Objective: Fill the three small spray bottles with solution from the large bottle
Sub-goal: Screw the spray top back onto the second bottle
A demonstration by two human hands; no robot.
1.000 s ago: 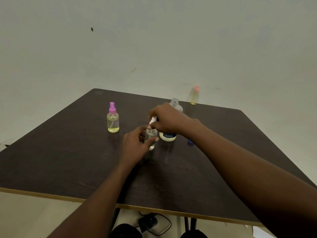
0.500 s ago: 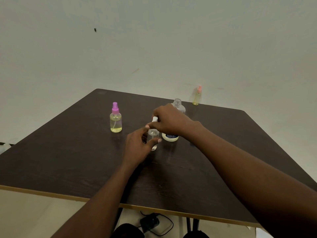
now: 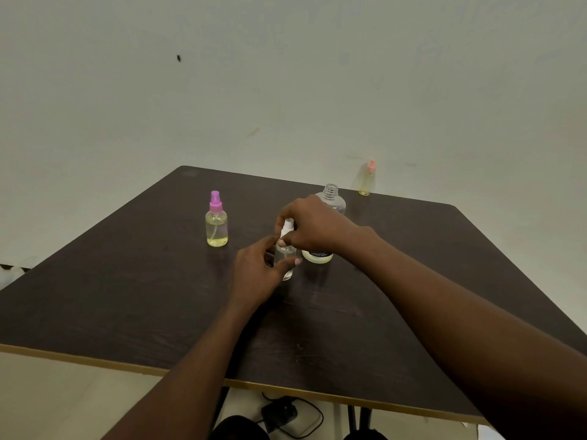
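You are at a dark table [image 3: 127, 296] with a faint wood grain and a pale strip along its near edge. It is set against a plain, off-white wall [image 3: 286, 90] that carries a small black speck [image 3: 179, 58]. Below the near edge, a black adapter [image 3: 279, 414] and its looped cable lie on the floor.

Your left hand [image 3: 257, 274] is wrapped round the body of a small clear bottle [image 3: 286, 265] standing near the middle of the table, thumb on one side and fingers on the other. Your right hand [image 3: 313, 230] comes over from above, and its curled fingers pinch the white spray top [image 3: 287, 227] that sits on that bottle's neck.

The large bottle [image 3: 332, 198] stands upright just behind your right hand and is partly hidden by it. It is clear, round-shouldered plastic with a threaded neck, no cap, a dark label band and pale yellow liquid low inside. To the left, well apart, a rounded bottle with a pink spray top [image 3: 216, 223] holds yellowish liquid. A slim bottle with an orange top [image 3: 366, 181] stands at the far edge by the wall.
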